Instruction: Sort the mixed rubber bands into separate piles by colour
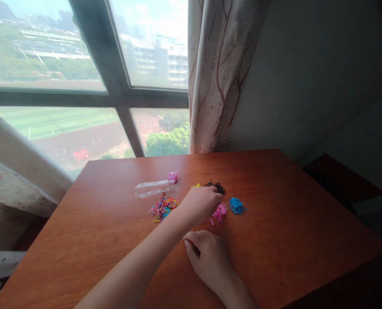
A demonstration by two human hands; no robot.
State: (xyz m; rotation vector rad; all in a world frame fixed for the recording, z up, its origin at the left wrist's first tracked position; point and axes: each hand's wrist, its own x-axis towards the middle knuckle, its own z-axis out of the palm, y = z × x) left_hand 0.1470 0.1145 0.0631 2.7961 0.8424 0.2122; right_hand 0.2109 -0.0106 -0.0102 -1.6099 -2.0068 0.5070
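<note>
My left hand (202,201) reaches across the table to the black pile of small elastic bands (215,187), its fingers bent together at the pile's near edge. What its fingertips hold is hidden. Below it my right hand (209,254) rests on the tabletop, fingers curled and thumb against the index finger; anything in that pinch is too small to make out. Pink bands (219,212) lie just under my left hand, partly covered by it. Blue bands (236,206) form a pile to the right. A few yellow bands (196,186) show behind my left wrist.
A mixed-colour heap of bands (163,208) lies left of my left forearm. Behind it are a clear plastic container (154,189) and a pink cap-like piece (173,177). The brown wooden table (294,240) stands against a window (116,86) with patterned curtains (221,73).
</note>
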